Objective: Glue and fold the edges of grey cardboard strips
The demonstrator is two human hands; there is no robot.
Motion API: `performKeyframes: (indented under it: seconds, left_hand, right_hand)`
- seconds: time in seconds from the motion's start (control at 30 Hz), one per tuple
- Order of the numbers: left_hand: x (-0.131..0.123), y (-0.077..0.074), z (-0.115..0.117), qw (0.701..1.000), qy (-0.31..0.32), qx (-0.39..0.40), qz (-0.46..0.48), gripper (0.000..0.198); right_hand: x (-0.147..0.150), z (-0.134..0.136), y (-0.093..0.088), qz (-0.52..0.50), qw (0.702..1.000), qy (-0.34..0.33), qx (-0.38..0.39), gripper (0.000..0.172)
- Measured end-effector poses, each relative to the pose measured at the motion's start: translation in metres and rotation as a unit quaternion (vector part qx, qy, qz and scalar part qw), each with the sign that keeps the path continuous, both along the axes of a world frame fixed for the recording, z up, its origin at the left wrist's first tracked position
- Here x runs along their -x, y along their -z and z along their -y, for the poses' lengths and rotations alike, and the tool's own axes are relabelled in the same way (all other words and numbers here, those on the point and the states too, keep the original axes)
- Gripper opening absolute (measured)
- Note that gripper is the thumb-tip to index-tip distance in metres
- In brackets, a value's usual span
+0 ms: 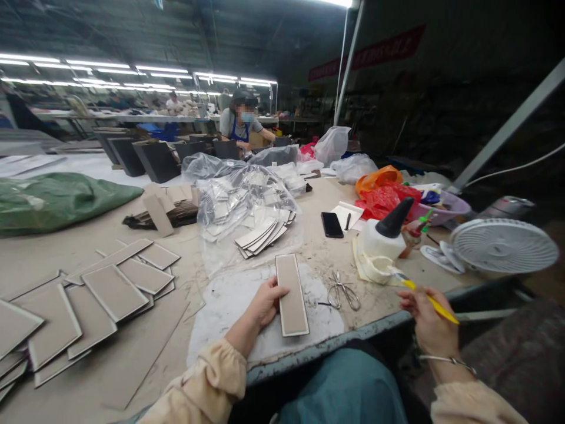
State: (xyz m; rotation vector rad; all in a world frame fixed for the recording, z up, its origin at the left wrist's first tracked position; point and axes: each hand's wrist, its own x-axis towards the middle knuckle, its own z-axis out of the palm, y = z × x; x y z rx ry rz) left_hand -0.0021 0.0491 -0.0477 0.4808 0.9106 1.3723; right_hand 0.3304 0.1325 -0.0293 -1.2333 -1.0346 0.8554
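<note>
Long white fluorescent ceiling tubes point(97, 63) light the pale grey worn counter point(145, 347) evenly; right background very dim. Wide-angle bending at edges. Shadows soft; slight blur overall.

Factory workshop, long table point(309, 247) strewn with stacked card panels point(115, 291), glue bottle point(382, 238), strip lights point(161, 69), another worker point(241, 121) beyond

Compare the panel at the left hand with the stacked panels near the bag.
The single panel lies alone, the left hand touching it; the stacked panels overlap in a fanned pile, untouched. The single panel points straight ahead; the stacked panels lie slantwise. Both are long rectangles.
</note>
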Motion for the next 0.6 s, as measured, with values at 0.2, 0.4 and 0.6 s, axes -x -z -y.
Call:
performKeyframes:
  seconds: [0.2, 0.4, 0.6]
  left_hand:
    - [0.01, 0.004, -0.001, 1.0, -0.027, -0.004, -0.008, 0.043]
    - [0.009, 0.002, -0.001, 0.999, -0.036, 0.005, -0.024, 0.039]
    - [0.01, 0.001, 0.0, 1.0, -0.024, 0.0, -0.016, 0.039]
  right_hand:
    - [0.006, -0.008, 0.0, -0.028, 1.0, -0.01, 0.01, 0.037]
    - [0.028, 0.001, -0.003, 0.007, 1.0, -0.021, -0.015, 0.036]
    - [0.028, -0.002, 0.001, 0.021, 1.0, 0.016, 0.002, 0.04]
